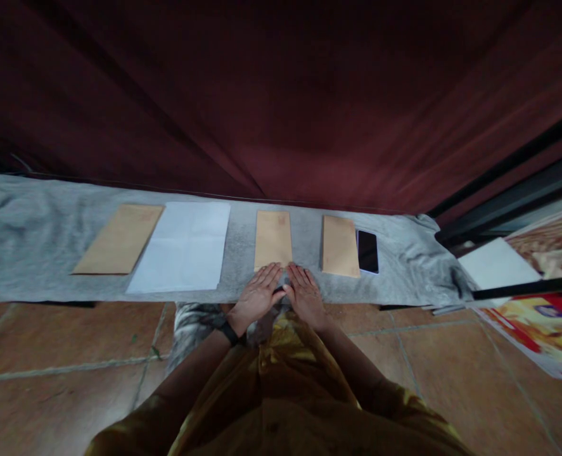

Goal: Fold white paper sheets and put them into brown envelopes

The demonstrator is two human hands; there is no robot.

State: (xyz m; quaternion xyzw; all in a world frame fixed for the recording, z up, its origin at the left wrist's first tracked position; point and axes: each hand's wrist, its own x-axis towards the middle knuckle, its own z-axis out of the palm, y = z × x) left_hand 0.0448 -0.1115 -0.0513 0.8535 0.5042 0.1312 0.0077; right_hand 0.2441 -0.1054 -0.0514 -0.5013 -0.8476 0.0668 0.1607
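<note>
A single brown envelope (273, 235) lies in front of me on the grey cloth, its near edge at my fingertips. My left hand (258, 292) rests flat near its lower left corner, fingers stretched out and a dark band on the wrist. Flat beside it, my right hand (305, 292) has its fingertips by the lower right corner, and the two thumbs nearly meet. Neither hand holds anything. To the right lies a stack of brown envelopes (340, 246). White paper sheets (185, 244) and another brown envelope pile (121, 237) lie to the left.
A dark-screened phone (367, 251) lies against the right envelope stack. The grey cloth (404, 266) covers a narrow table. A dark red curtain (281, 114) hangs behind it. At the right are black frame bars (518, 177) and a colourful printed box (542, 329). Below is a tiled floor (85, 342).
</note>
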